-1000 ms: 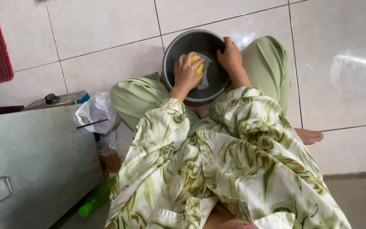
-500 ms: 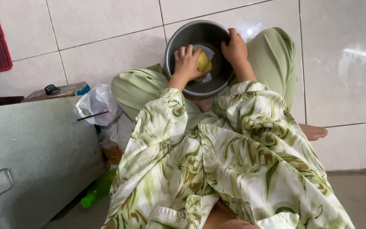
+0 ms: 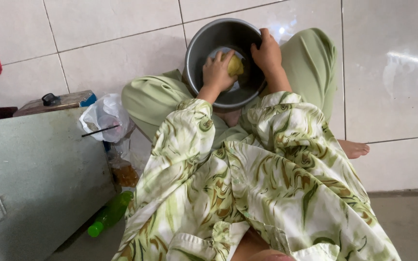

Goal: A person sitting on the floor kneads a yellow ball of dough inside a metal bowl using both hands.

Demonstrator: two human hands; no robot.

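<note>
I judge the scrubbing step is in hand: my left hand [image 3: 217, 73] presses a yellow sponge [image 3: 235, 65], its grip closed on it, inside the metal pot [image 3: 204, 48] between my knees on the tiled floor [image 3: 112, 53]. My right hand [image 3: 267, 52] clamps the pot's rim. The next move calls for a firm hold while the sponge goes around the wall.

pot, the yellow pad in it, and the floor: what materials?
Pot: looks like metal, dull grey brushed finish with a thin rolled rim, likely aluminium or steel. Yellow pad under the left hand: seems soft sponge or foam, matte, though mostly hidden. Floor: glazed ceramic tile by the look, glossy with light glare and dark grout lines. Right hand grips the rim.
</note>
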